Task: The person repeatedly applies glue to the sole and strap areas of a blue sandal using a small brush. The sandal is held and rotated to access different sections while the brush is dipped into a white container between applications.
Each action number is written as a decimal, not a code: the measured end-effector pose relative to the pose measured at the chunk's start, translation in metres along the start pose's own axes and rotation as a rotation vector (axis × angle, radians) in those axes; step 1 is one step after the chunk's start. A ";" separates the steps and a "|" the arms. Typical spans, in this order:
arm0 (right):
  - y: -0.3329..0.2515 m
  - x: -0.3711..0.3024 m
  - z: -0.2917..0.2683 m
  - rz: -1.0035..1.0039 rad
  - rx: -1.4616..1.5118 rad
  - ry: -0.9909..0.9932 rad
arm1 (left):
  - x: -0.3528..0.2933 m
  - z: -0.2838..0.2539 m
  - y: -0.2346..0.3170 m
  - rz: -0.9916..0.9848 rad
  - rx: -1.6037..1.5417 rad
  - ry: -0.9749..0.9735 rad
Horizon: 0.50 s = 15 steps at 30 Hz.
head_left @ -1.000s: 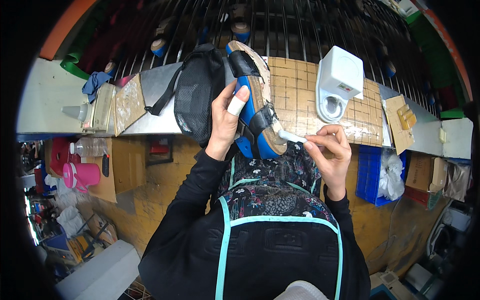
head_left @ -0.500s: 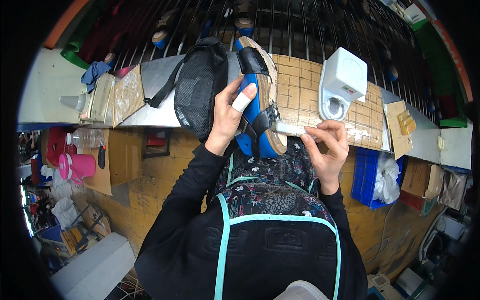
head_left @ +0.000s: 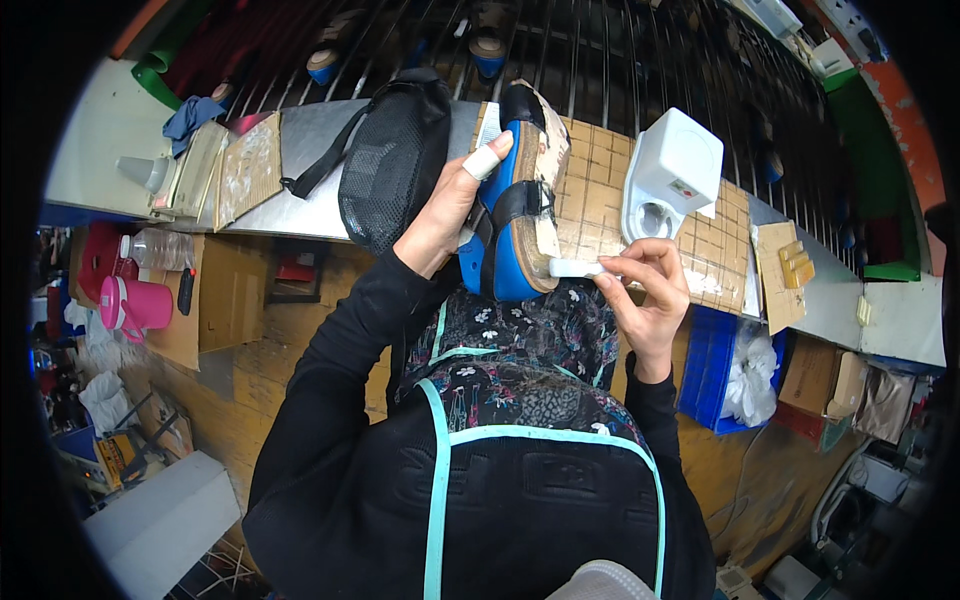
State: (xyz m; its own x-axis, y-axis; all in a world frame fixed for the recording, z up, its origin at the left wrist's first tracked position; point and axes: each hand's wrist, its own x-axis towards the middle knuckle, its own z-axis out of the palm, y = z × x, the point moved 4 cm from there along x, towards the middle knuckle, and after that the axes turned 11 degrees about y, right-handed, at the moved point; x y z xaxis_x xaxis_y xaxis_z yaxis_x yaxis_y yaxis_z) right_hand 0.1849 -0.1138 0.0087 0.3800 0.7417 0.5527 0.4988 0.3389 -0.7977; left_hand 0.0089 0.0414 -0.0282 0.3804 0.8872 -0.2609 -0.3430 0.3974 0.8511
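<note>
Two hands (head_left: 448, 208) (head_left: 650, 297), left fingers mostly behind blue sandal (head_left: 520, 200), white tool (head_left: 577, 268) indistinct

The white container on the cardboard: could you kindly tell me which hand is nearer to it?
Right. The right hand, pinching a white tool, is below the white container in the picture; the left hand, holding the sandal, is farther off to its left.

Moderate light gives the metal tabletop (head_left: 305, 210) a pale sheen toward ten o'clock and brightens the white plastic unit (head_left: 683, 155) toward two, the sandal (head_left: 513, 268) looks fairly sharp, the barred rack (head_left: 606, 60) at twelve sinks into dimness, and fisheye distortion bends edges toward a black rim.
</note>
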 end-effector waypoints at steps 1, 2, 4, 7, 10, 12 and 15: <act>-0.001 0.001 0.000 -0.012 0.011 -0.002 | 0.001 0.002 -0.001 -0.003 -0.028 -0.021; -0.002 0.003 0.000 -0.029 0.016 -0.009 | 0.001 0.002 -0.004 -0.079 -0.040 -0.002; -0.004 0.007 0.000 -0.063 0.024 -0.020 | 0.001 0.005 -0.009 -0.148 -0.075 -0.010; -0.009 0.016 0.002 -0.155 0.018 -0.053 | -0.006 0.012 -0.011 -0.257 -0.155 -0.077; -0.013 0.025 0.006 -0.187 0.050 -0.099 | -0.020 0.016 -0.014 -0.338 -0.262 -0.184; -0.018 0.032 0.010 -0.243 0.085 -0.157 | -0.030 0.013 -0.020 -0.366 -0.339 -0.200; -0.022 0.038 0.018 -0.254 0.105 -0.235 | -0.033 0.005 -0.026 -0.120 -0.033 -0.356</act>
State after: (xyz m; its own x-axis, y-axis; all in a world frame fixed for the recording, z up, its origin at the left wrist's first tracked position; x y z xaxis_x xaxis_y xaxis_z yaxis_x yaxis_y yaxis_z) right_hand 0.1744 -0.0819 0.0427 0.0586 0.7352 0.6753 0.4671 0.5777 -0.6694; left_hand 0.0101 0.0006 -0.0396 0.6925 0.6990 -0.1786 -0.3027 0.5062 0.8075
